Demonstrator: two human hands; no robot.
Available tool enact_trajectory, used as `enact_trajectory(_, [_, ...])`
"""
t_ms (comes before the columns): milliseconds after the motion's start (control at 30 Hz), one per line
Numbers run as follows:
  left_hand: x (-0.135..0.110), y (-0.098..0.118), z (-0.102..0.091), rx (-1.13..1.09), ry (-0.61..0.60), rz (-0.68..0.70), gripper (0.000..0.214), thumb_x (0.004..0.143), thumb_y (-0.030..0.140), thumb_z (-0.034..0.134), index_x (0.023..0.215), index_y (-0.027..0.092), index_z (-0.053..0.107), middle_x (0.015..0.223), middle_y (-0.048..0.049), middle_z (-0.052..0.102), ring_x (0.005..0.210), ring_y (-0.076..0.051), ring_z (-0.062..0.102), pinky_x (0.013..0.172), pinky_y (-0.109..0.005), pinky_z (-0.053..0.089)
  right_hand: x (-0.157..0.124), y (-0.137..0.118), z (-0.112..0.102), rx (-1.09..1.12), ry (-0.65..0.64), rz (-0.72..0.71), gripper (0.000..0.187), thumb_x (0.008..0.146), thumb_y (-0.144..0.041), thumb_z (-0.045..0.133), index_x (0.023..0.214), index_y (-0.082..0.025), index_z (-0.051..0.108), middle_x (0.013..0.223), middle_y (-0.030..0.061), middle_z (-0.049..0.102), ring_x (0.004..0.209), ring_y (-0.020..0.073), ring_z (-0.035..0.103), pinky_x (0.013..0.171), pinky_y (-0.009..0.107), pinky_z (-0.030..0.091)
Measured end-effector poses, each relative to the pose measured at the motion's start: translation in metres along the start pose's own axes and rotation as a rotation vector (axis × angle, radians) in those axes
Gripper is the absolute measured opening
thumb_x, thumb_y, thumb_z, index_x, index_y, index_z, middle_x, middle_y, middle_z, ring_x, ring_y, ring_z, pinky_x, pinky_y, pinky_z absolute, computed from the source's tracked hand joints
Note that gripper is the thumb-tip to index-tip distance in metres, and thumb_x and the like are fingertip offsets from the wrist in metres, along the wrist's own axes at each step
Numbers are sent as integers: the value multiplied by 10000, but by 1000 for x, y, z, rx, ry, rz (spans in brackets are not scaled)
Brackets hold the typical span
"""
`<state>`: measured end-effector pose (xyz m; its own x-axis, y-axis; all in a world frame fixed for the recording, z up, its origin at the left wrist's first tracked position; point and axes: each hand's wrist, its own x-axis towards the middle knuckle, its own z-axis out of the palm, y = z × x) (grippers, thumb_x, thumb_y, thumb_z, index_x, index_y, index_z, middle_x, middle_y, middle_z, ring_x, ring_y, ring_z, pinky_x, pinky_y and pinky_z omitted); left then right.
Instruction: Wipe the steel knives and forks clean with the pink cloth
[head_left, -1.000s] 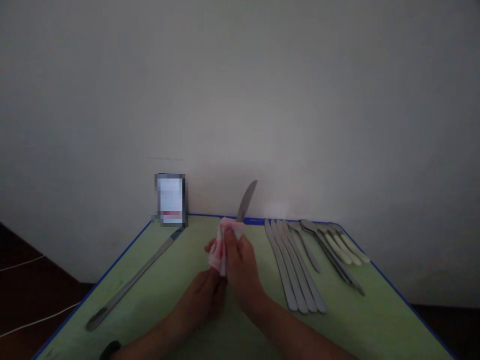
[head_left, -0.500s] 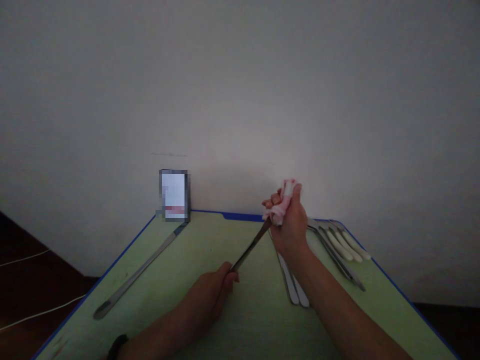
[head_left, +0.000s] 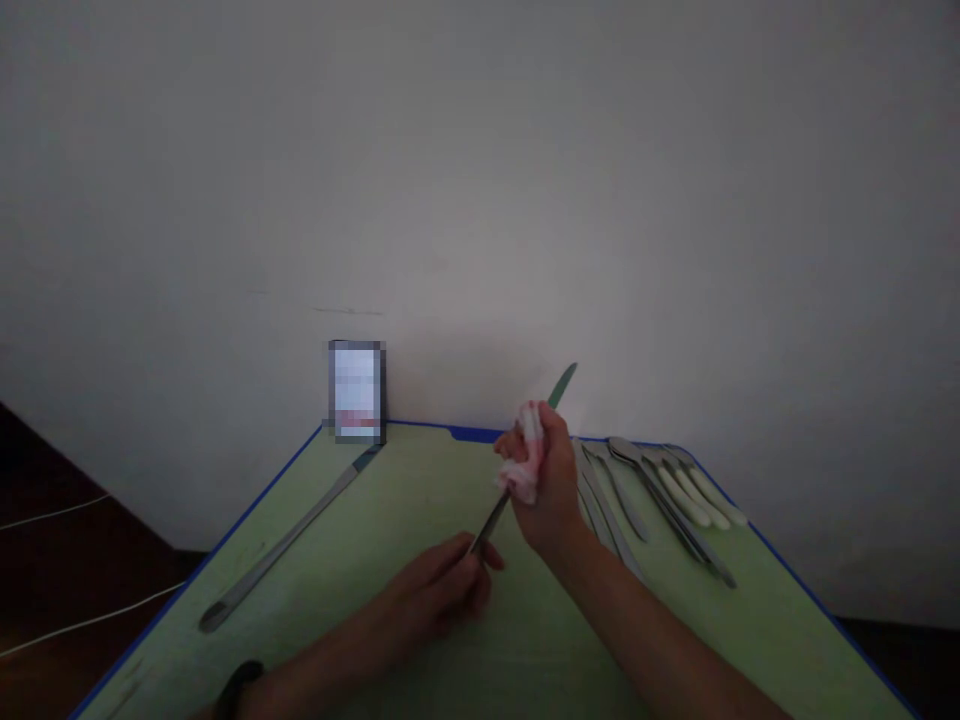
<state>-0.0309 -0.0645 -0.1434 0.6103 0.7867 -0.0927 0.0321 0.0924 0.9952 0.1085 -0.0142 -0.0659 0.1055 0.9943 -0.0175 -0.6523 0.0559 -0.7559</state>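
A metal table knife [head_left: 564,384] slants up and to the right above the table, its blade tip pointing at the wall. My left hand [head_left: 450,580] is closed around the lower end of its handle. Wrapped about the middle of the knife is a crumpled pink and white cloth [head_left: 531,455]. My right hand [head_left: 551,490] is closed on this cloth, with the knife running through it. The blade tip sticks out above my right hand.
On the green table [head_left: 420,490] another knife [head_left: 292,540] lies at the left. A lit phone [head_left: 356,392] leans upright against the wall. At the right lie several pieces of cutlery, among them white-handled ones [head_left: 686,495] and a spoon [head_left: 624,448].
My right hand and the cloth have slid down the knife toward my left hand, uncovering the blade tip. My left hand has shifted slightly right.
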Motion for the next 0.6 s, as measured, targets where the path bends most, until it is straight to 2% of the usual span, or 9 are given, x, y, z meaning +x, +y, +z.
enact_trajectory(67, [2,-2,-2,-298,-165,-26,499,833,596,467,1033,143,532,685,-4,517,486,-89,417,408,-181,290,2,-12,1,85,-40,-40,295,756,-456,530,622,-221,414,398,-103,338,362,68,340,372,178,345])
enact_trajectory(133, [4,-5,-4,-394,-203,-2,470,810,576,539,962,132,546,632,6,521,447,-74,414,387,-168,300,0,-14,2,112,-76,-68,304,754,-443,532,595,-218,404,394,-101,323,371,67,346,413,182,384])
enact_trajectory(200, [5,-8,-4,-365,-167,28,414,793,549,593,829,141,534,559,28,509,394,-56,387,365,-157,293,-7,-5,3,70,-68,-57,325,753,-474,542,599,-219,414,409,-94,350,369,70,345,369,184,343])
enact_trajectory(267, [6,-10,-3,-322,-104,26,432,765,570,615,729,154,501,506,44,499,337,-41,340,325,-151,263,-15,14,2,-41,-5,4,376,744,-551,542,604,-220,430,429,-84,385,354,74,328,304,190,248])
enact_trajectory(333, [5,-11,-3,-279,-22,2,468,748,603,610,675,154,498,474,48,494,299,-31,310,296,-150,234,-25,36,1,-207,56,93,432,714,-597,565,581,-201,459,438,-71,418,346,61,323,307,192,237])
enact_trajectory(433, [5,-13,-3,-254,58,-29,507,728,629,609,631,139,521,466,39,502,286,-28,314,285,-151,222,-33,58,-1,-292,66,144,466,698,-637,564,584,-196,465,446,-64,428,356,67,362,331,202,289])
enact_trajectory(500, [6,-14,-4,-288,86,-29,478,730,602,627,663,137,540,499,33,530,304,-30,328,294,-152,236,-31,59,-1,-283,74,142,478,701,-657,548,596,-198,467,444,-66,427,342,68,364,320,204,283])
enact_trajectory(600, [5,-14,-6,-311,48,-33,395,764,520,643,720,140,548,527,31,549,343,-37,352,332,-150,269,-18,41,-2,-214,85,101,471,711,-652,550,621,-195,477,438,-76,421,318,61,341,304,198,278])
